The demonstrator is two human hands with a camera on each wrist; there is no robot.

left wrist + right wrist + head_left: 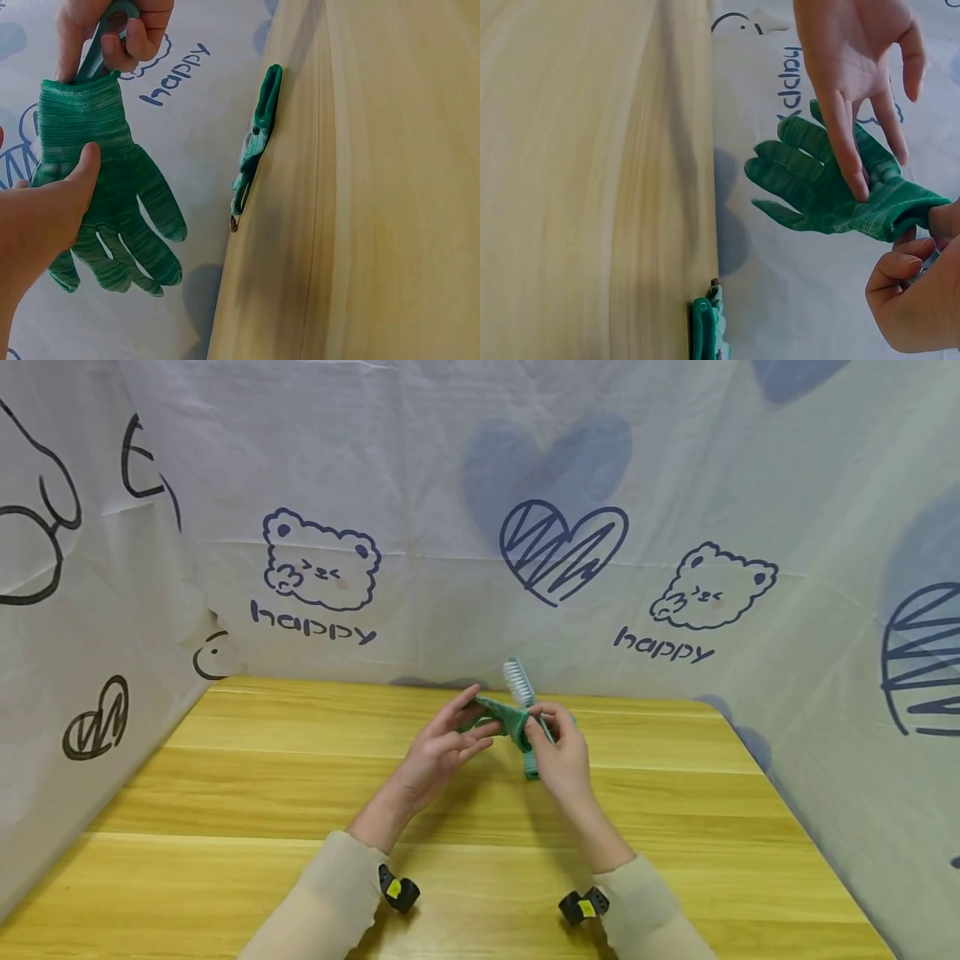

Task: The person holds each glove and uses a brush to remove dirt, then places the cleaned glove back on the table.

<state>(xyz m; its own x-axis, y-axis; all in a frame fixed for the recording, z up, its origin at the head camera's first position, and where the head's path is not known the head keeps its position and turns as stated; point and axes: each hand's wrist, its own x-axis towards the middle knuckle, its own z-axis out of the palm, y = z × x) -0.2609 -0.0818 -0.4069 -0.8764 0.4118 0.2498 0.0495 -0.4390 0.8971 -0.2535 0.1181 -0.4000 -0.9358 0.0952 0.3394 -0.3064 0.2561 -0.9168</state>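
A green knitted glove (90,180) is stretched between the two hands, its fingers spread in the left wrist view. My right hand (558,752) pinches the glove at the cuff and also holds a light blue brush (519,683) with white bristles. The brush head stands up beyond the hand in the head view; its handle (94,56) shows at the cuff in the left wrist view, the bristles hidden there. My left hand (450,745) has its fingers extended and touches the glove. In the right wrist view, fingertips (859,191) rest against the glove's palm.
Another green glove (259,131) lies on the wooden table (300,777), beneath the hands near the far edge. White cloth (420,568) printed with bears and hearts hangs behind and beside the table. Black wrist cameras (401,893) sit at both sleeves.
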